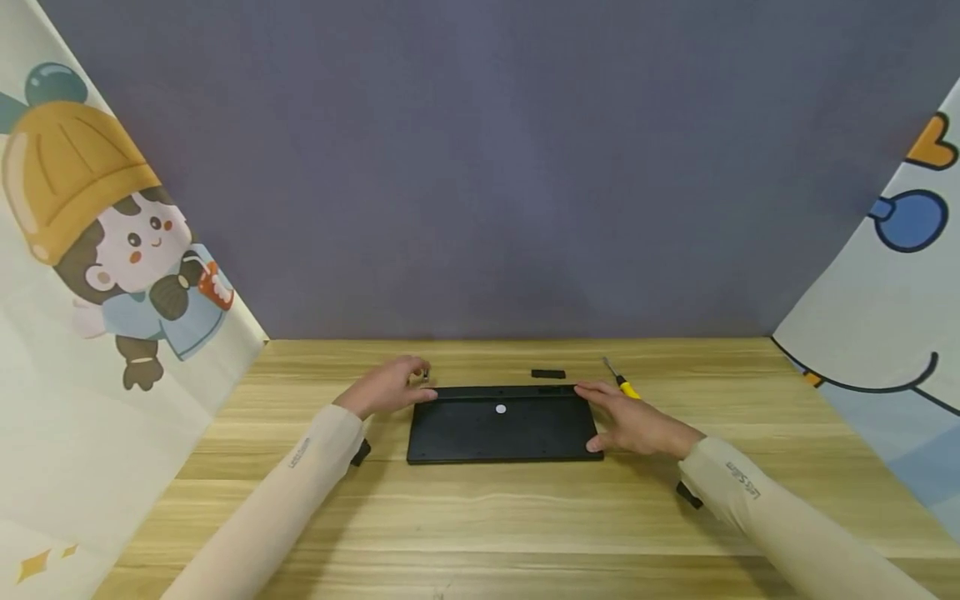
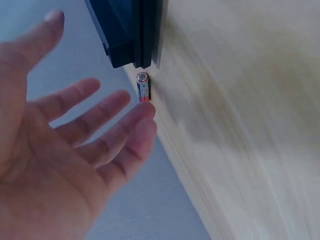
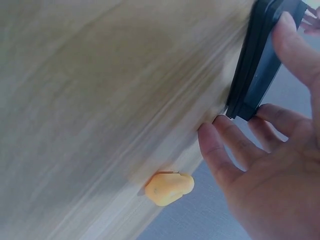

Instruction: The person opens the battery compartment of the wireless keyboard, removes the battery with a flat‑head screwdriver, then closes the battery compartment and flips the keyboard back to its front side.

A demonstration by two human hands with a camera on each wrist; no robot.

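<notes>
A black keyboard lies face down on the wooden table, with a round white sticker on its underside and a raised ridge along its far side. My left hand is by its far left corner; the thumb overlaps that corner in the head view. Just past the left fingertips is a small silver and red battery, and nothing is in the palm. At the right end my right hand rests on the keyboard, thumb on top and index finger at the far corner.
Behind the keyboard lies a small black strip-shaped cover. A screwdriver with a yellow and black handle is just beyond my right hand. A grey partition rises at the table's far edge, with printed panels on both sides.
</notes>
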